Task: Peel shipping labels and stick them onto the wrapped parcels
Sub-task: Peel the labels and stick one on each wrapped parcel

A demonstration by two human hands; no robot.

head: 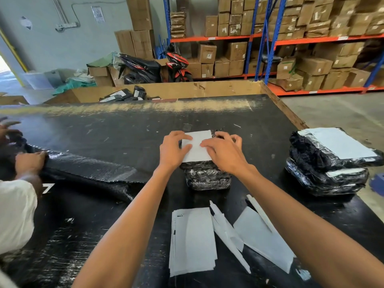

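Both hands press a white shipping label (197, 145) down onto the top of a black wrapped parcel (207, 177) that sits near the middle of the black counter (124, 132). The left hand (172, 151) lies over the label's left edge, its fingers (184, 137) stretched fairly straight and spread a little, the tips resting flat on the paper. The right hand (224, 153) covers the label's right side: its forefinger reaches inward across the sheet toward the left hand, while the outer fingers curl loosely over the parcel's far right corner; whether they clutch anything there cannot be told. The label lies between and under the two sets of fingers, its middle and near edge showing bare, its near edge hanging just over the parcel's front face. On the counter nearer the person lies a stack of label sheets (193, 240), and just to the right of it several peeled backing strips (261, 233) lie scattered and overlapping. To the right, well apart from the hands, stands a pile of finished parcels (326, 173), the top one carrying a white label on its upper face. At the left edge another person's hand (29, 161) rests on a sheet of black bubble wrap (87, 167) spread across the counter. Beyond the counter stands a cardboard bin (187, 88) holding more black parcels, and behind that, shelves (311, 39) loaded with brown cartons
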